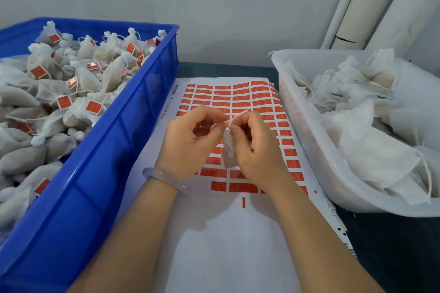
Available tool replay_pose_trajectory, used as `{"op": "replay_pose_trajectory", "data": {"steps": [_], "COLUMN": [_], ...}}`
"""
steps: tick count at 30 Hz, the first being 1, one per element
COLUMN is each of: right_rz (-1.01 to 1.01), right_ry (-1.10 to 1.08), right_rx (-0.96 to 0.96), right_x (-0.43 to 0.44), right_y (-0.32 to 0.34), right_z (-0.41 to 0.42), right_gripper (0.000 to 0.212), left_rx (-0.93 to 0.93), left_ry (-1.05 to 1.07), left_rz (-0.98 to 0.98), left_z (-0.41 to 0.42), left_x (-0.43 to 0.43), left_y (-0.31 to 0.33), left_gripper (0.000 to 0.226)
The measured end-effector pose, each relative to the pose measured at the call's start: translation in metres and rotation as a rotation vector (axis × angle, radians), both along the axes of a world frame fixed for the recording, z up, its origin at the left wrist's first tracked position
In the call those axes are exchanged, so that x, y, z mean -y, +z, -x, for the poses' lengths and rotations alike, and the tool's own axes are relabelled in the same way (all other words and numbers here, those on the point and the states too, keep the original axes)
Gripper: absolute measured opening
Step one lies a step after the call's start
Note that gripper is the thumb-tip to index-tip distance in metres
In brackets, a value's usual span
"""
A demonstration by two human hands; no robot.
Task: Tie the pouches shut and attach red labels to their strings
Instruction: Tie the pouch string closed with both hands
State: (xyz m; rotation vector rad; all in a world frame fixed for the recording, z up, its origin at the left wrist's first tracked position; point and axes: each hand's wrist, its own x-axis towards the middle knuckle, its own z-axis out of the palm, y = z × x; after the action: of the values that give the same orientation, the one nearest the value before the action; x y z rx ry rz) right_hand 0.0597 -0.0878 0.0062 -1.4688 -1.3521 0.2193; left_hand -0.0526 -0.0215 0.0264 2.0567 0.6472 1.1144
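Observation:
A small white pouch point(228, 150) hangs between my two hands over the label sheet point(238, 100), which carries rows of red labels. My right hand point(254, 147) grips the pouch's top and pinches its white string point(234, 117), which sticks up to the right. My left hand point(192, 138) has its fingers curled and pinches the string's other end beside the right thumb. The pouch's neck is hidden behind my fingers.
A blue crate point(100, 173) on the left holds several tied pouches with red labels. A translucent white tub point(316, 154) on the right holds several loose pouches. White pipes point(357, 7) run up the wall at the back right.

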Motion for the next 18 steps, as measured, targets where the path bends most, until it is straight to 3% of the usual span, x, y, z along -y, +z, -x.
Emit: {"op": "replay_pose_trajectory", "data": {"steps": [5, 10, 13, 18], "right_rz": [0.022, 0.056, 0.058, 0.063], "right_ry": [-0.029, -0.077, -0.114, -0.112], "right_rx": [0.006, 0.050, 0.080, 0.104], "right_x": [-0.0014, -0.0029, -0.0033, -0.0038], "right_y": [-0.0030, -0.0065, -0.0071, -0.0051], "right_z": [0.0015, 0.0010, 0.0013, 0.0036], "right_gripper": [0.024, 0.012, 0.008, 0.005], "left_rx": [-0.169, -0.242, -0.222, -0.057], "left_ry": [0.039, 0.067, 0.044, -0.166], "left_rz": [-0.184, -0.161, 0.031, 0.666], "left_z": [0.0019, -0.0009, -0.0048, -0.0031], "left_x": [-0.0027, -0.0016, 0.0000, -0.0033], "left_y": [-0.0014, -0.0046, -0.0043, -0.0003], "left_gripper": [0.014, 0.009, 0.016, 0.022]}}
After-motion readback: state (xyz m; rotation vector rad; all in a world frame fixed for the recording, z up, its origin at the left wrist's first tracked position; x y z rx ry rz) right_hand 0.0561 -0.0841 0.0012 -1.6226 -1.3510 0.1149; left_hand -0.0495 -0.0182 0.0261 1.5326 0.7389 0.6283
